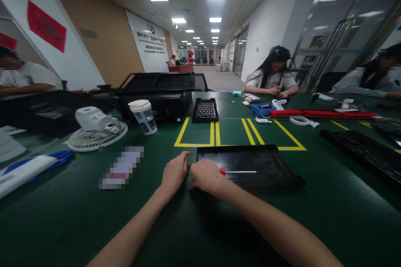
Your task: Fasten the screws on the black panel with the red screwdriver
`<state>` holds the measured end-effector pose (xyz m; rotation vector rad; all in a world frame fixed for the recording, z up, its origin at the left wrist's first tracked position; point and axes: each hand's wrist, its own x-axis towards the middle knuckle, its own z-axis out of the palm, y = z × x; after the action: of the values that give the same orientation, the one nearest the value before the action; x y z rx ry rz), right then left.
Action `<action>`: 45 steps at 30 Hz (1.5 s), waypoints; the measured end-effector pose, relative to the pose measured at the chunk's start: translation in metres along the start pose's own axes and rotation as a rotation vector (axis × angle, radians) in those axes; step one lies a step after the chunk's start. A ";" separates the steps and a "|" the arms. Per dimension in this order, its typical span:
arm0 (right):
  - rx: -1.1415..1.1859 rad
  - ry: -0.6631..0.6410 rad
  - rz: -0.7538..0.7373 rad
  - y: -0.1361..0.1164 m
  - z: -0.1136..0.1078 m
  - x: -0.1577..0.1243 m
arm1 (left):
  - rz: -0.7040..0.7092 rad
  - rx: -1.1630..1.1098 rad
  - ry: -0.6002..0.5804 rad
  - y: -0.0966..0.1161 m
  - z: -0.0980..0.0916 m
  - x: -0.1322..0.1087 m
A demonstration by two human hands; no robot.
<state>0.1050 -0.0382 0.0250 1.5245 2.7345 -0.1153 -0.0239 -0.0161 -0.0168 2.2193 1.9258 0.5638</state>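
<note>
My right hand (207, 176) is closed, its fingers curled at the left end of a shallow black plastic tray-like panel (266, 160). From the little-finger side of that hand a screwdriver (241, 172) sticks out, its red handle mostly covered and its thin metal shaft pointing right over the panel. Close beside it on the left, my left hand (174, 172) has its fingers drawn together near the panel's left edge. Whatever lies between those fingers is hidden from this angle.
Left on the green table (169, 233) are a phone-shaped blurred item (122, 167), a white fan (97, 127) and a lidded cup (144, 117). Behind stand a black case (169, 106) and a small black tray (206, 110). Another black panel (363, 150) lies right. Co-workers sit across.
</note>
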 end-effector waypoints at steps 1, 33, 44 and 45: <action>0.000 -0.003 -0.002 -0.002 0.000 0.000 | -0.001 0.003 0.004 0.001 -0.001 0.000; -0.376 0.098 0.451 0.177 0.005 -0.038 | 0.237 -0.031 -0.138 0.016 -0.009 -0.015; -0.362 0.127 0.460 0.229 -0.007 0.031 | 0.486 0.038 -0.214 0.019 -0.008 -0.018; -0.361 0.133 0.471 0.232 -0.007 0.036 | 0.504 0.048 -0.223 0.020 -0.007 -0.018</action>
<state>0.2833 0.1146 0.0167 2.0453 2.2248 0.4678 -0.0105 -0.0383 -0.0063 2.6757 1.2872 0.3077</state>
